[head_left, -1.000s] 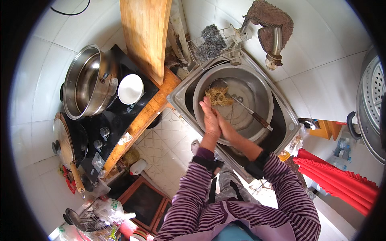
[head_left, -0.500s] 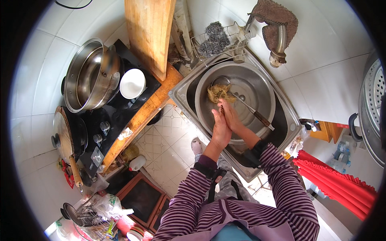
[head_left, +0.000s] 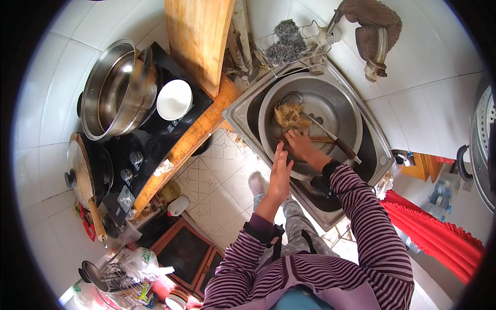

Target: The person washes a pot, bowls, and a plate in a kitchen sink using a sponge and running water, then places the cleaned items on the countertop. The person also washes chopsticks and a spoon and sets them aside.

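A round metal basin [head_left: 266,111] stands in the steel sink. In it lie a ladle [head_left: 320,124] with a brown handle and a tangle of yellowish scrubbing fibre [head_left: 290,114] by the ladle's bowl. My right hand [head_left: 302,147] is inside the basin, its fingers closed on brown chopsticks [head_left: 323,139] that stick out on both sides. My left hand [head_left: 279,174] is at the basin's near left rim, fingers stretched out and apart from the chopsticks, with nothing seen in it.
The sink rim [head_left: 235,111] surrounds the basin. Behind it, a wire rack [head_left: 315,49] holds steel wool [head_left: 287,41] below a cloth-wrapped tap [head_left: 380,51]. On the left stove are a large pot [head_left: 116,93] and a white bowl [head_left: 174,99]. A wooden board [head_left: 199,41] leans there.
My hands, pressed together before, have come apart. The right moved into the basin, where the chopsticks now show; the left drew slightly down and left. The view has shifted slightly.
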Available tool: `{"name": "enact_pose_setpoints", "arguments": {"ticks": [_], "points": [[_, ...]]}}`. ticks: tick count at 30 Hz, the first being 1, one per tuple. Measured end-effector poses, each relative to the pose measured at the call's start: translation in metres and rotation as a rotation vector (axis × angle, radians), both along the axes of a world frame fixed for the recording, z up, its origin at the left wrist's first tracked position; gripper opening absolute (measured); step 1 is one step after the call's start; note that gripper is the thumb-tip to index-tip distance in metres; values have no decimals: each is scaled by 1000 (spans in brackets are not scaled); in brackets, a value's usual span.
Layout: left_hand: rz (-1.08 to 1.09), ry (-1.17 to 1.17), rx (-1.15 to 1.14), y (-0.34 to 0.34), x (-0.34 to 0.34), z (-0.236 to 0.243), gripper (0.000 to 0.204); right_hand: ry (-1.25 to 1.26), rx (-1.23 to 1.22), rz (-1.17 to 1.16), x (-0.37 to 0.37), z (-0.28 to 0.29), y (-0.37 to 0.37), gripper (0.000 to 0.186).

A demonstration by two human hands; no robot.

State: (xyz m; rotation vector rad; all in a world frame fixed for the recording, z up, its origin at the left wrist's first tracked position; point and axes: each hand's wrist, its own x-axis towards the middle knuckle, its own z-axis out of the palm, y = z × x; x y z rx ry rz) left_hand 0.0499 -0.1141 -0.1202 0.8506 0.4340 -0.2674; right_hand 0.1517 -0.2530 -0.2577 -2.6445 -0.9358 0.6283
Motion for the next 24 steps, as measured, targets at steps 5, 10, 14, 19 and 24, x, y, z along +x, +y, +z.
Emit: {"name": "enact_pose_setpoints", "arguments": {"ticks": [5,10,14,19,24], "points": [[12,72,15,8,-9,3,60,-277,-121,-73,0,-8,-1,39],[26,81,-20,15,-9,0,54,-74,-293,3,-1,-1,7,41],[46,72,3,23,-7,0,50,-200,-387,-308,1,1,3,42],[57,46,-27,26,-6,0,48,-200,-281,-24,5,-4,2,42],[90,88,-35,24,-2,-1,42,-75,-260,-209,8,1,5,38]]}}
